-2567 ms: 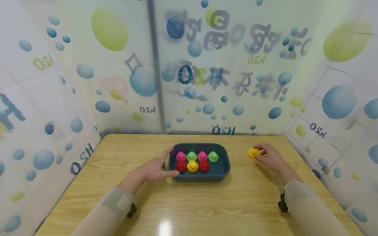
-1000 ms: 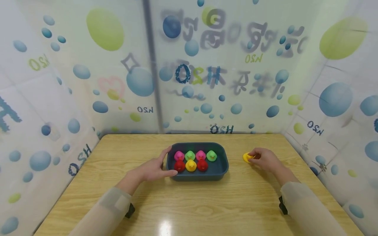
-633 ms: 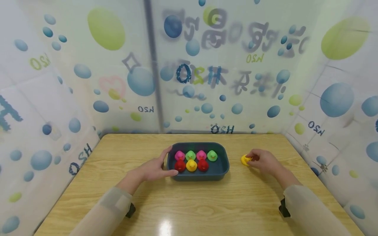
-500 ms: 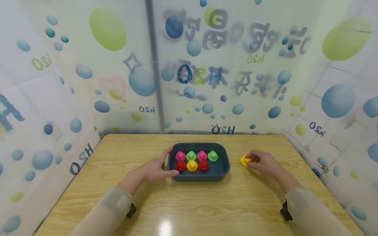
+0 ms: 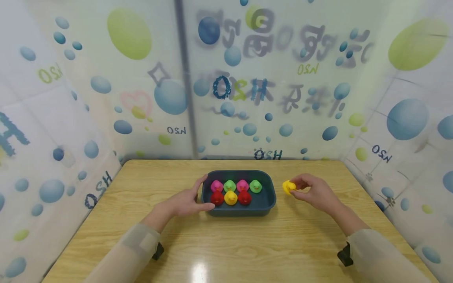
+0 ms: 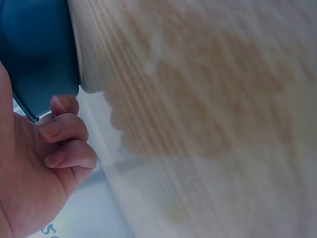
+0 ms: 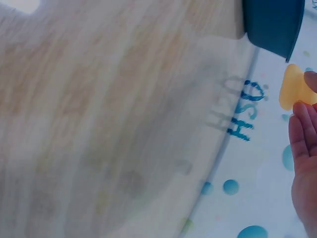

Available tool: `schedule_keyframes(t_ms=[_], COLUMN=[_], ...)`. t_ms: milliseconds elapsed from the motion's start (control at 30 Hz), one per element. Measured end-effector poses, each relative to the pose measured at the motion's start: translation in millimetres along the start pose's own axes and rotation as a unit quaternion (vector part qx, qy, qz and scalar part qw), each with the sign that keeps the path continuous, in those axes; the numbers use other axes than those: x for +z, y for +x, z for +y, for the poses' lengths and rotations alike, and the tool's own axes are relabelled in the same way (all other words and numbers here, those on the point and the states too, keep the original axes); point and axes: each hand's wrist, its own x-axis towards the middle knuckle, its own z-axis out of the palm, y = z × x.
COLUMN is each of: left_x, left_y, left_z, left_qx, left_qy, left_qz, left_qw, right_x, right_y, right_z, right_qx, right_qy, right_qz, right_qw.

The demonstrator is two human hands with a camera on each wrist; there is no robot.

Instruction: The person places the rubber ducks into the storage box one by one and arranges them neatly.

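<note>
A dark blue tub stands on the wooden table, with several rubber ducks in two rows inside. Pink and green ducks form the back row; a yellow duck sits between two red ones in front. My left hand holds the tub's left end, thumb at the front rim and index finger at the back corner. Its other fingers curl by the tub wall in the left wrist view. Just right of the tub, my right hand pinches another yellow rubber duck, raised off the table and tilted.
The wooden table reaches back to a translucent curtain printed with bubbles, which also closes in both sides. Inside the tub, bare floor shows at the right end of the front row.
My right hand has taken hold of the yellow duck, drawn it left toward the tub and lifted it off the table. My left hand stays on the tub.
</note>
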Motion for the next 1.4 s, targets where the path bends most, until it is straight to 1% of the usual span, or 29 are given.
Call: schedule_keyframes(t_ms=[167, 367, 500, 733, 833, 1067, 1167, 1233, 1400], left_x=[0.6, 0.2, -0.4, -1.1, -1.2, -1.6, -1.4, -1.5, -1.4], left_y=[1.0, 0.5, 0.1, -0.5, -0.9, -0.9, -0.9, -0.7, -0.6], left_z=[-0.7, -0.3, 0.5, 1.7, 2.1, 2.4, 2.0, 1.9, 1.7], left_qx=[0.002, 0.001, -0.001, -0.001, -0.001, -0.003, -0.001, 0.000, -0.002], left_qy=[0.000, 0.001, 0.004, 0.008, 0.007, 0.006, 0.006, 0.005, 0.006], left_qz=[0.002, 0.001, 0.000, 0.001, 0.001, 0.002, 0.002, 0.002, 0.003], left_qw=[1.0000, 1.0000, 1.0000, 1.0000, 1.0000, 1.0000, 1.0000, 1.0000, 1.0000], right_x=[-1.1, -1.0, 4.0, 15.4, 19.9, 31.2, 36.2, 38.6, 43.6], right_y=[1.8, 7.7, 12.1, 20.0, 22.4, 26.6, 28.4, 29.2, 31.3], right_z=[-13.4, -33.6, -40.9, -49.2, -52.8, -59.9, -60.7, -60.0, -58.1], right_qx=[-0.026, -0.038, -0.048, -0.054, -0.053, -0.021, -0.022, -0.031, -0.042], right_qy=[-0.003, 0.016, 0.027, 0.029, 0.035, 0.038, 0.032, 0.025, 0.001], right_qz=[0.011, 0.006, 0.001, -0.011, -0.021, -0.066, -0.084, -0.093, -0.103], right_qw=[1.000, 0.999, 0.998, 0.998, 0.998, 0.997, 0.996, 0.995, 0.994])
